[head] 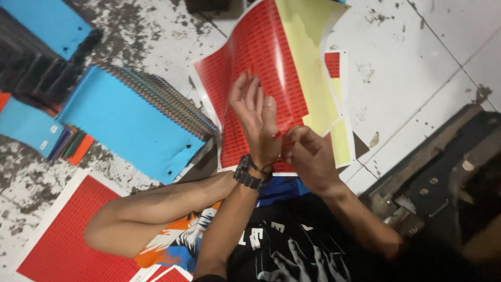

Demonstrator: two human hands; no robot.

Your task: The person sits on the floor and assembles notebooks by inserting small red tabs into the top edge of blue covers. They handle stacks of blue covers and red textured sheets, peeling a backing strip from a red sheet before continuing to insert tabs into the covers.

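Observation:
A large sheet of small red stickers [261,57] lies curled on the floor in front of me, with its yellow backing [308,62] showing along the right side. My left hand [255,117], with a black watch on its wrist, rests flat on the red sheet with the fingers apart. My right hand [308,159] sits just to the right of it at the sheet's lower edge. Its fingertips are pinched on a small red sticker [278,134]. The two hands nearly touch.
A fanned stack of blue-covered spiral notebooks [130,120] lies to the left, with more blue covers [52,23] behind it. Another red sticker sheet [68,245] lies at lower left beside my bent knee [120,219]. A dark wooden frame [443,172] stands at right on the stained white floor [417,62].

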